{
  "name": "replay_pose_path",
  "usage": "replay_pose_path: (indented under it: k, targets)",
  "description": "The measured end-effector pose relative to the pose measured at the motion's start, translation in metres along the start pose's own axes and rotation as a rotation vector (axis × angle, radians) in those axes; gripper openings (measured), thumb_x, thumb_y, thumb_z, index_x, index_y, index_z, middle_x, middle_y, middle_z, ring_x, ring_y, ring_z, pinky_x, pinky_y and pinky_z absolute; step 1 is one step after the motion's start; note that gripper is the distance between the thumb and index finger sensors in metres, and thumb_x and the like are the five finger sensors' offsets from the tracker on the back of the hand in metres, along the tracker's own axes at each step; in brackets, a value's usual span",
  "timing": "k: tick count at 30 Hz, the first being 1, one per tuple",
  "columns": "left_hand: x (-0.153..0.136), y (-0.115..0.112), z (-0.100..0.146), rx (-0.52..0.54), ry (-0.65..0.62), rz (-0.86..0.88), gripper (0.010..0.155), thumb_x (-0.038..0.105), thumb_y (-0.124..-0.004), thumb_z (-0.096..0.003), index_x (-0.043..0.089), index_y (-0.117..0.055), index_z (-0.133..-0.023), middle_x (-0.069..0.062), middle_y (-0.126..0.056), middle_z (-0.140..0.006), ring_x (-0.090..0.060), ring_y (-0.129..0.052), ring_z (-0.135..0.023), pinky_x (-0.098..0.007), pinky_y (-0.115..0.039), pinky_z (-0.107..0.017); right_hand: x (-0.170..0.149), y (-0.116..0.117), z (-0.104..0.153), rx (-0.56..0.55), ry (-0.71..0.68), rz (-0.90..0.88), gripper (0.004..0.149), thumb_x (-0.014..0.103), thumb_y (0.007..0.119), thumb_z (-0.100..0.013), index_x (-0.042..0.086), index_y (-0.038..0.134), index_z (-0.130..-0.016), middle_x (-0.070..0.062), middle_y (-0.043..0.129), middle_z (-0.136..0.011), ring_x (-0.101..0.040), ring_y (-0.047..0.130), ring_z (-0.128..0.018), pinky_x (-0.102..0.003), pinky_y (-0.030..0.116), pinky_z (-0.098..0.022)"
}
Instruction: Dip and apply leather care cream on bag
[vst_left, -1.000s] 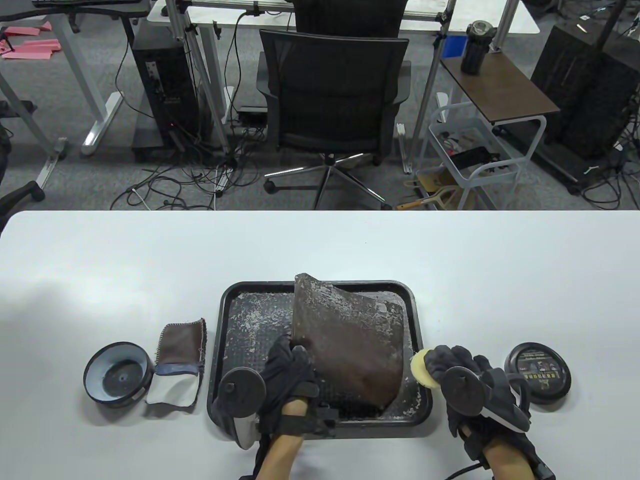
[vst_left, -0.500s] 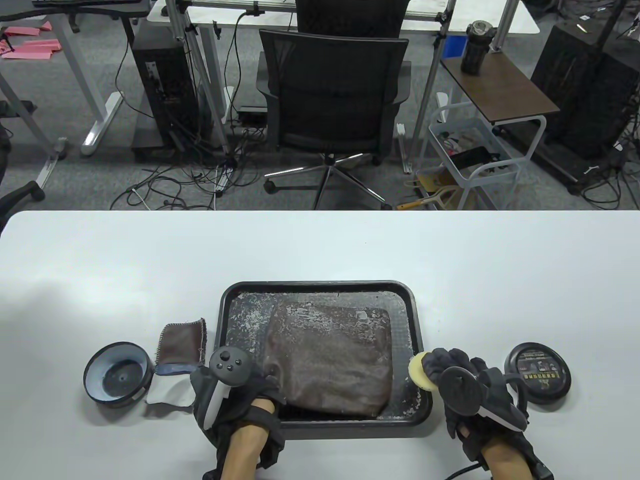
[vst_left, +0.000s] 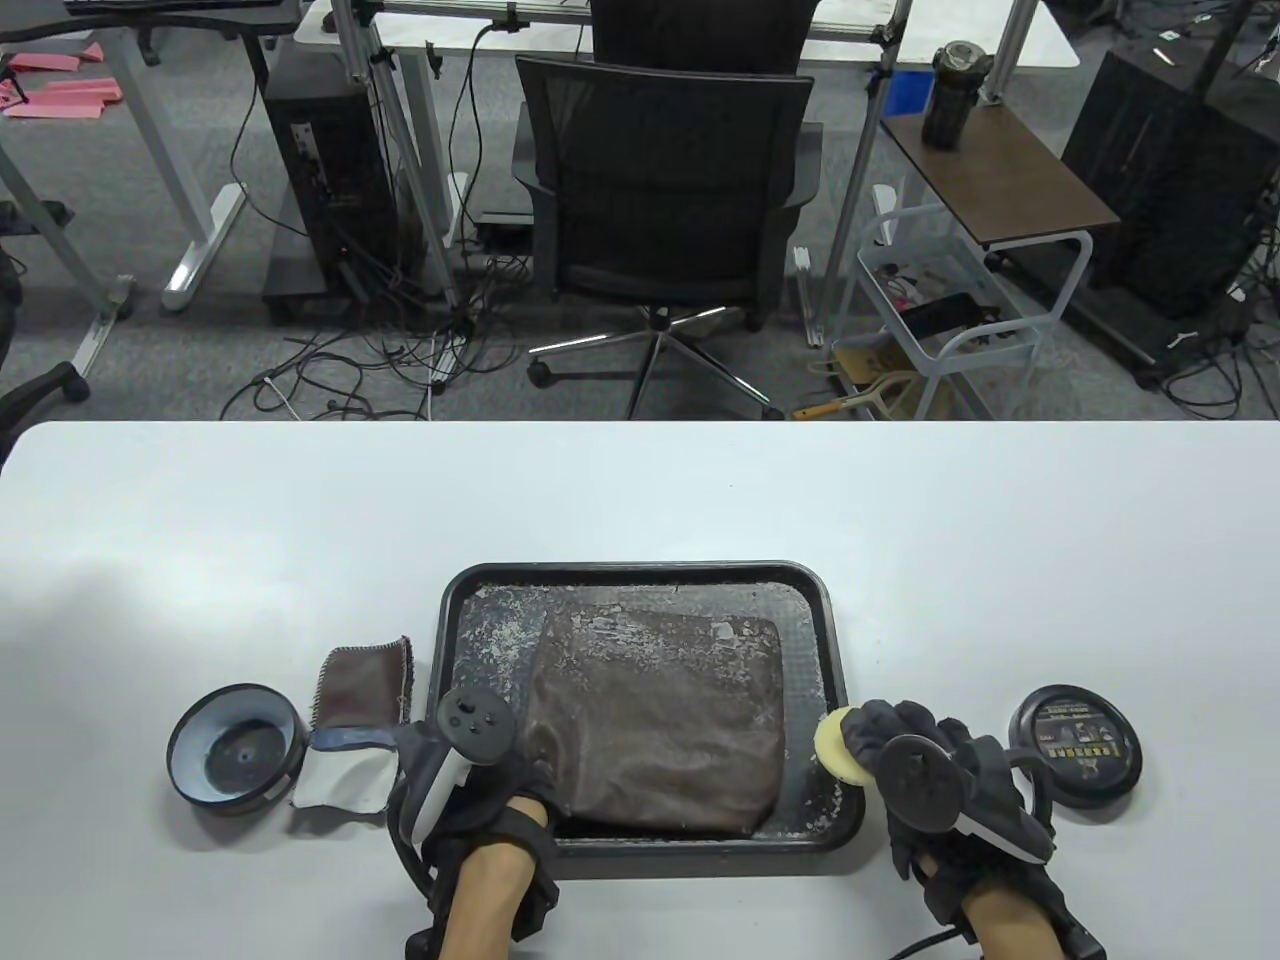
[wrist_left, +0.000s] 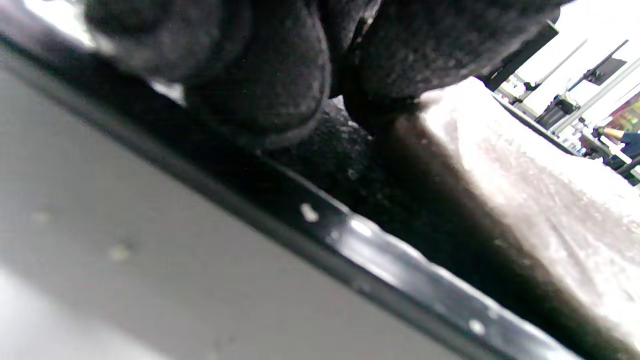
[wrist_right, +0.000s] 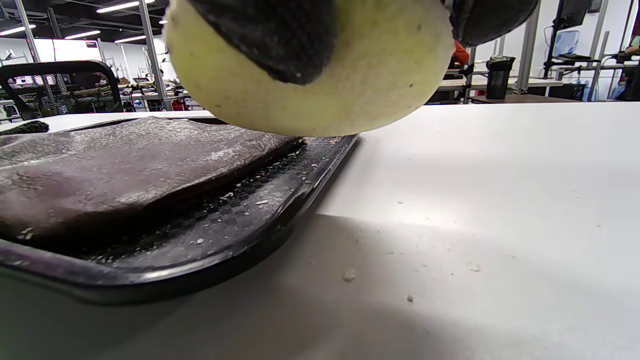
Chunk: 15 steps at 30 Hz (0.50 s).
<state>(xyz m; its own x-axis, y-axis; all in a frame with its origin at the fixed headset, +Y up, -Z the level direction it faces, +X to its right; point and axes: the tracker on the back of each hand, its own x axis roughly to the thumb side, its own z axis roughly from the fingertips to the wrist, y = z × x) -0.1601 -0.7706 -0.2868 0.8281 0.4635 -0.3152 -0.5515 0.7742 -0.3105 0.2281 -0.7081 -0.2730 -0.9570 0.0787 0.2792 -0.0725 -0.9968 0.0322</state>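
Note:
A worn brown leather bag (vst_left: 660, 720) lies flat in the black tray (vst_left: 640, 572). It also shows in the right wrist view (wrist_right: 125, 160) and the left wrist view (wrist_left: 525, 175). My left hand (vst_left: 530, 765) is at the tray's near-left corner, its fingertips (wrist_left: 260, 90) down by the bag's near-left corner; a grip is not visible. My right hand (vst_left: 860, 745) holds a round yellow sponge (vst_left: 838, 745) just above the tray's right rim (wrist_right: 225, 260); the sponge fills the top of the right wrist view (wrist_right: 310, 65). A round black tin (vst_left: 1075, 745) with a label sits right of that hand.
A round blue-grey dish (vst_left: 237, 748) sits at the left, with a folded brown and white cloth (vst_left: 355, 735) between it and the tray. Flakes and crumbs litter the tray floor (vst_left: 490, 640) and the table (wrist_right: 450, 200). An office chair (vst_left: 665, 190) stands beyond the table's far edge.
The bag stood tilted up in my left hand a second ago; it now lies flat in the tray. My left hand has drawn back to the tray's near-left corner. The right hand has barely moved.

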Motion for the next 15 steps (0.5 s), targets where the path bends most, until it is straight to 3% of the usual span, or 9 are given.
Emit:
replay_pose_path:
  k: [9, 15]
  targets:
    - [0.014, -0.001, 0.006, -0.015, 0.061, -0.228, 0.053, 0.034, -0.088, -0.0458, -0.001, -0.081, -0.084, -0.028, -0.073, -0.081, -0.03, -0.099, -0.042, -0.035, -0.087, -0.026, 0.001, 0.001, 0.0, 0.006, -0.003, -0.004, 0.055, 0.015, 0.084, -0.04, 0.024, 0.077, -0.094, -0.011, 0.079, -0.103, -0.042, 0.075, -0.093, -0.063, 0.063, -0.062]
    - [0.016, 0.014, 0.015, 0.055, 0.065, -0.376, 0.061, 0.039, -0.091, -0.0448, 0.0, -0.078, -0.089, -0.028, -0.072, -0.084, -0.031, -0.098, -0.044, -0.035, -0.087, -0.027, 0.002, 0.001, 0.0, 0.005, -0.005, -0.007, 0.055, 0.015, 0.084, -0.04, 0.024, 0.077, -0.094, -0.011, 0.079, -0.103, -0.042, 0.075, -0.093, -0.063, 0.063, -0.062]
